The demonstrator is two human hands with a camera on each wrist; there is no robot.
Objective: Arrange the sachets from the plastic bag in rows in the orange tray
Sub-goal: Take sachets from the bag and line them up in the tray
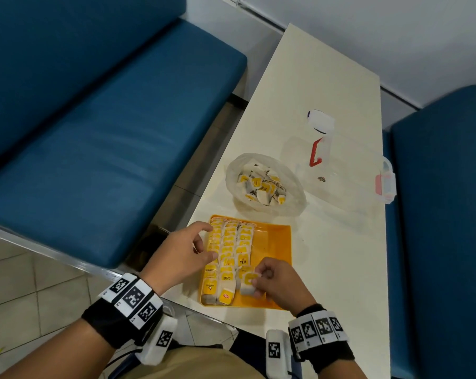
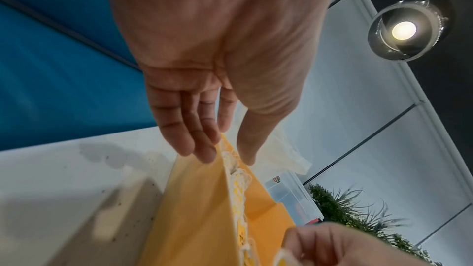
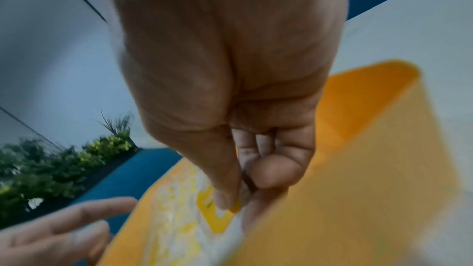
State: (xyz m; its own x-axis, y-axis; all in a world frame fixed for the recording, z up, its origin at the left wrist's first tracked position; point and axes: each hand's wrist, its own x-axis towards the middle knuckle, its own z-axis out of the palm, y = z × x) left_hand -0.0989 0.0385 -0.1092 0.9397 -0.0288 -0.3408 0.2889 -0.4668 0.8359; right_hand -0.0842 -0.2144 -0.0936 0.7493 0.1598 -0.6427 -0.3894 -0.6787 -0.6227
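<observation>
Blue benches flank the pale table (image 1: 327,105) that carries everything. At left, the left hand (image 1: 186,250) lies released, fingers loose on the first row of the tray (image 1: 278,242). Three rows fill its left side. The right hand (image 1: 276,283) pinches one sachet (image 1: 248,281) just over the near end of the third row; its gap lies directly under the grip. Beyond, the bag (image 1: 264,184) holds more.

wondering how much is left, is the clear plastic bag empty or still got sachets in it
Not empty: the clear plastic bag stands open, with a heap of yellow-and-white sachets inside.
</observation>
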